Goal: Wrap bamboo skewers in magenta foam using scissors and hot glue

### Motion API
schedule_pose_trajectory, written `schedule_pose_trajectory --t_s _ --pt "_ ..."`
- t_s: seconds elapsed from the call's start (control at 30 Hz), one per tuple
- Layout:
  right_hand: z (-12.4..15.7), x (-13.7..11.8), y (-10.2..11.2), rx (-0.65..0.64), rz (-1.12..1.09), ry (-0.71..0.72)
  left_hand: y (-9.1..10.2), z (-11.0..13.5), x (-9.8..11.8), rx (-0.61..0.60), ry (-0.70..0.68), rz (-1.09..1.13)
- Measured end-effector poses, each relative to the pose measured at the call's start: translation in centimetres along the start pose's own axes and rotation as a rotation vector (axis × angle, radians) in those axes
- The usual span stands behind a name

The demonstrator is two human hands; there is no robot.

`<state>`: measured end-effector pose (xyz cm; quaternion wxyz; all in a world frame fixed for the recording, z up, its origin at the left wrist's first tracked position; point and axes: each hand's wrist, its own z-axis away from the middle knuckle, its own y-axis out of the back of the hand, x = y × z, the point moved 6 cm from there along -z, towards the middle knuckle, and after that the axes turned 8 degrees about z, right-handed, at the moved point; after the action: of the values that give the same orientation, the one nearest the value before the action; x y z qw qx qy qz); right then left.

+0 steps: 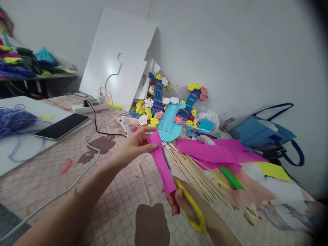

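Observation:
My left hand (135,145) pinches the top end of a folded magenta paper strip (161,164), thumb and fingers closed on it. My right hand (184,201) grips yellow-handled scissors (191,206), fingers through the loops, with the blades running up along the strip's right edge. Both are held above the tiled floor surface. Just right of the strip lies a fan of thin wooden skewers (197,174).
Magenta paper sheets (217,152), green and yellow paper lie right. Blue craft guitars with paper flowers (166,109) lean at the wall by a white board (120,58). A phone (63,125), blue yarn (14,119), a power strip with cables (89,106) and a blue bag (266,133) surround.

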<state>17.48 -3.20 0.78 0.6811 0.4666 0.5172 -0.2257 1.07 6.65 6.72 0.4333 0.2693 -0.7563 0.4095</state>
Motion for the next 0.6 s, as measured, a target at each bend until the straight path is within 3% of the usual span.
schedule_pose_trajectory --t_s 0.2,0.43,0.6 --pt "0.0 -1.3 0.1 0.022 0.062 -0.027 0.0 0.0 0.1 -0.001 0.004 -0.023" --pt "0.0 0.7 -0.2 0.048 -0.022 -0.015 -0.1 0.2 0.1 0.03 0.022 0.02" --pt "0.0 0.6 -0.1 0.044 0.03 -0.03 -0.5 0.3 -1.0 0.077 0.094 0.143"
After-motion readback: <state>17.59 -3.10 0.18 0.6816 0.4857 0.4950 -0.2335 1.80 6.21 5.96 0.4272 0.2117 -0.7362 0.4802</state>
